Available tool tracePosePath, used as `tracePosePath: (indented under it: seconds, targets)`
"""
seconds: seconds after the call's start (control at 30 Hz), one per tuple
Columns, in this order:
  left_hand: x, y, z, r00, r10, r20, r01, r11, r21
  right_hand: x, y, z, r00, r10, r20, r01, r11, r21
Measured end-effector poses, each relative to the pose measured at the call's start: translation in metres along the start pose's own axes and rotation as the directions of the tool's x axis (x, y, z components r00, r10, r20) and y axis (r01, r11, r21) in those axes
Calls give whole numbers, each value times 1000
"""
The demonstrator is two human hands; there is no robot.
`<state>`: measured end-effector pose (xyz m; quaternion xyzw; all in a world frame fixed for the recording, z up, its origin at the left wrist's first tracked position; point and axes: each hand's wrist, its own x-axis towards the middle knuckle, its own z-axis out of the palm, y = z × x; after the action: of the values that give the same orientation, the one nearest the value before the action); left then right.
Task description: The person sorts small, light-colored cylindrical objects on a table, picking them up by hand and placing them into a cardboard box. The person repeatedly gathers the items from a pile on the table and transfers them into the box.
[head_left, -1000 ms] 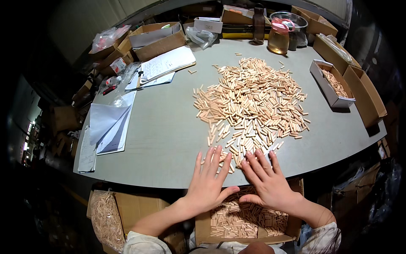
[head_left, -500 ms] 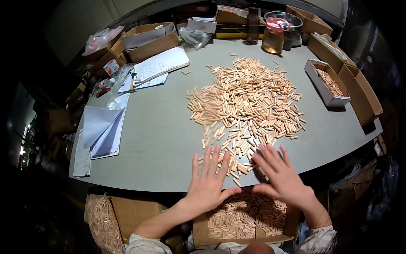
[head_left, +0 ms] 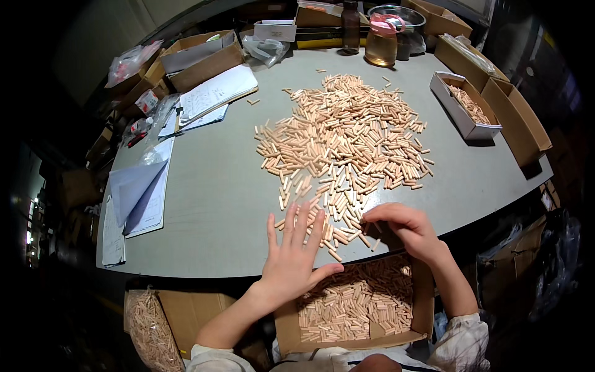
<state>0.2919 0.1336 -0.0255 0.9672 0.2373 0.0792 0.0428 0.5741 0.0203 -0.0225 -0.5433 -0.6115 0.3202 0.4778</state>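
At the far left edge of the grey table lie loose papers, with an open notebook and small cardboard boxes behind them, pushed aside so the middle stays free for work. Below the table's near edge, a bag of wooden dowels sits in a carton on the floor.

The left hand lies open and flat, fingers spread, palm down on the near fringe of the dowel pile, a posture that suits raking pieces toward the edge. Just under that edge, the cardboard box in the person's lap is partly filled with sorted dowels, placed to catch what comes off the table.

The right hand is curled, fingertips pinched together over a few dowels at the pile's near rim; whether it actually grips any I cannot tell.

The pile itself spreads across the table's centre. Behind it stand a jar of amber liquid and a dark bottle. At the right, a narrow white tray holds more dowels, beside brown cartons.
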Motion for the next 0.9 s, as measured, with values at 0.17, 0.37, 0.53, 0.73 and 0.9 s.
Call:
tracePosePath:
  seconds: [0.17, 0.37, 0.53, 0.73, 0.9]
  targets:
    - [1, 0, -4, 1000, 8, 26, -7, 999, -46, -8, 16, -4, 947, 217, -235, -100, 900, 425]
    - [-1, -3, -3, 1000, -6, 14, 8, 992, -124, -6, -8, 10, 998, 56, 5, -55, 993, -102]
    - [-6, -30, -19, 998, -7, -54, -22, 851, -525, -4, -24, 26, 928, -111, 357, 297, 798, -524]
    - [-45, -75, -21, 962, -272, -36, 145, 617, -774, -32, -30, -5, 921, -79, 381, -18, 969, 245]
    - [-41, -55, -21, 986, -152, -73, 93, 852, -515, -30, -15, -8, 978, 168, -123, -114, 925, 361]
